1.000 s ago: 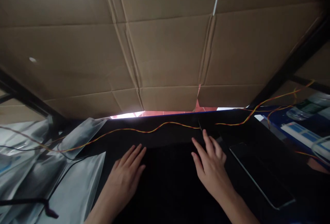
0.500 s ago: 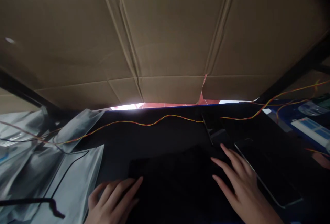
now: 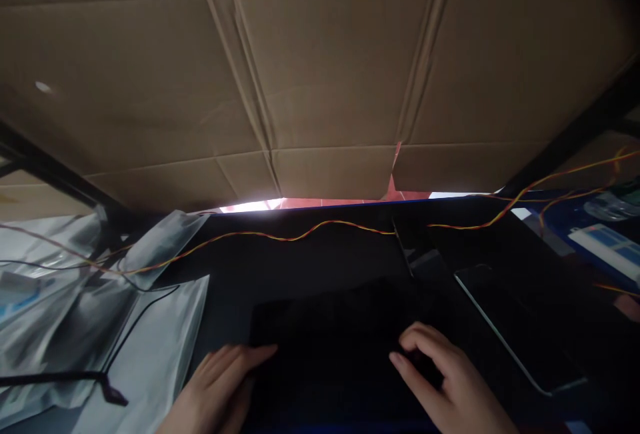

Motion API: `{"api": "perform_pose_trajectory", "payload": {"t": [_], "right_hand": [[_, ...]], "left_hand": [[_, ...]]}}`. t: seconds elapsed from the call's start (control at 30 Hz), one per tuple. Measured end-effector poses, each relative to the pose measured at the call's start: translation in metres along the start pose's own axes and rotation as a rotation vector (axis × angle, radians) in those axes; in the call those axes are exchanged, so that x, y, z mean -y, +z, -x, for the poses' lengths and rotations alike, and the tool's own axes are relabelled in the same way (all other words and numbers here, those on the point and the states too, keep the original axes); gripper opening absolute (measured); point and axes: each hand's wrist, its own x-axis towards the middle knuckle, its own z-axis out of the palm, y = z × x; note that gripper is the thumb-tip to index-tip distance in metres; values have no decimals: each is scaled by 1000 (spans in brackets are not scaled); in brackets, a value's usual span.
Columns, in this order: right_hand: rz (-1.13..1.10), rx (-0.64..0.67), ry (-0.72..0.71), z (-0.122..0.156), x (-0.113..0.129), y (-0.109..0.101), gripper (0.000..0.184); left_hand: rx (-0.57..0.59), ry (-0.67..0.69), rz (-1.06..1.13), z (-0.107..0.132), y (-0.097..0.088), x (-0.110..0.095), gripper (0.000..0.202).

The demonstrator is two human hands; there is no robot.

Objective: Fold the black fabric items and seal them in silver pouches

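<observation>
A dark flat rectangular panel (image 3: 325,347) lies between my hands, its edges hard to make out against the black surface. My left hand (image 3: 217,377) is at its left edge, with the index finger stretched over the edge and the other fingers bent beside it. At the right side of the panel, my right hand (image 3: 435,367) has its thumb and index finger curled close together in a pinch. Whatever lies between those fingertips is too dark to make out. To the right of that hand lies a dark phone-like slab (image 3: 515,327) with a pale rim.
Clear plastic bags (image 3: 145,347) lie at the left, crossed by a black cable (image 3: 135,327). A twisted red-yellow wire (image 3: 300,237) runs along the back past another dark slab (image 3: 417,247). Cardboard (image 3: 325,74) rises behind. A white-and-blue box (image 3: 607,247) stands at the right.
My right hand has drawn down and left, away from the slabs, and its spread fingers have curled in toward the thumb. My left index finger now points rightward over the panel's edge.
</observation>
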Motion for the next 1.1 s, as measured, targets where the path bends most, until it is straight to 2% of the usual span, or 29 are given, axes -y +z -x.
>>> {"api": "perform_pose_trajectory", "payload": {"t": [0.07,0.13,0.27,0.33,0.4,0.47,0.53,0.6,0.7,0.77,0.83,0.87,0.93,1.0,1.1], "right_hand": [[65,-84,2,-6,3,9,14],[141,-188,-12,-9,6,17,15],[207,-282,-82,-9,15,25,14],[211,-273,-177,-7,22,31,16],[219,-211,-284,-5,29,40,22],[229,-149,-327,-6,34,51,27],[229,-121,-310,-8,36,56,28],[221,-123,-299,-10,33,51,25],[238,-215,-270,-5,14,25,26],[300,-359,-117,2,-9,5,33],[382,-407,106,10,-36,-9,50],[412,-413,177,12,-48,-13,58],[377,-344,251,14,-65,-16,62],[315,-281,256,10,-67,-19,54],[211,-312,198,-4,-39,-25,38]], "left_hand": [[-125,-42,-101,-21,-2,-16,50],[-194,-51,-173,-37,6,-36,51],[-140,41,-267,-46,41,-64,51],[-109,76,-350,-43,58,-67,53],[-80,91,-406,-38,69,-65,60],[-54,110,-422,-34,74,-62,64],[-46,129,-433,-32,72,-58,65],[-45,171,-429,-32,66,-53,65],[-56,193,-378,-28,56,-41,62],[-101,119,-336,-22,52,-30,65],[-130,15,-300,-14,54,-21,66],[-126,-28,-281,-11,56,-17,66],[-101,-83,-236,-6,60,-14,66],[-83,-117,-180,-5,61,-15,66],[-69,-153,-102,-5,54,-19,66]]}}
